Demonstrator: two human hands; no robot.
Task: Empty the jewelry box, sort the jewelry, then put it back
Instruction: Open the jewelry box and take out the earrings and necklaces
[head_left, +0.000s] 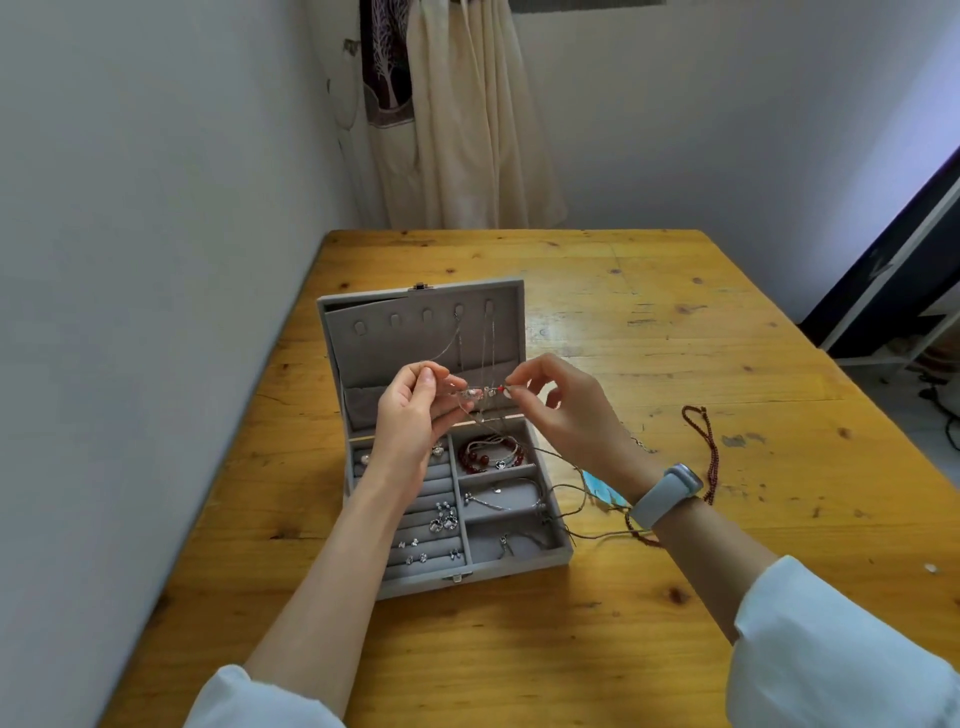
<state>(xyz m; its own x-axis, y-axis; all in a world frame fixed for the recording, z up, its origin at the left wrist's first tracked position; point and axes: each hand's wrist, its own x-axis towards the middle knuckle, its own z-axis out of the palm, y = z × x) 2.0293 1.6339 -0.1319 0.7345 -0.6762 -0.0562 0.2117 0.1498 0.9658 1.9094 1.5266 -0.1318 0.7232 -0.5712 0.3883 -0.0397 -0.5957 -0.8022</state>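
An open grey jewelry box (519, 566) stands on the wooden table, its lid (374, 353) upright with thin chains hanging from hooks. Above the box, my left hand (415, 415) pinches one end of a small beaded bracelet (475, 393) and my right hand (566, 410) pinches the other end near a red bead. Inside, earrings (441, 519) sit in the left ring rolls. Red bead bracelets (488, 454) fill the top right compartment, and silver pieces lie in the two compartments below. Thin cords trail over the box's right wall.
A dark red beaded string (706, 452) lies on the table to the right of my right wrist. A blue item (602, 493) lies partly hidden under that wrist. A wall runs close along the table's left edge; curtains hang behind.
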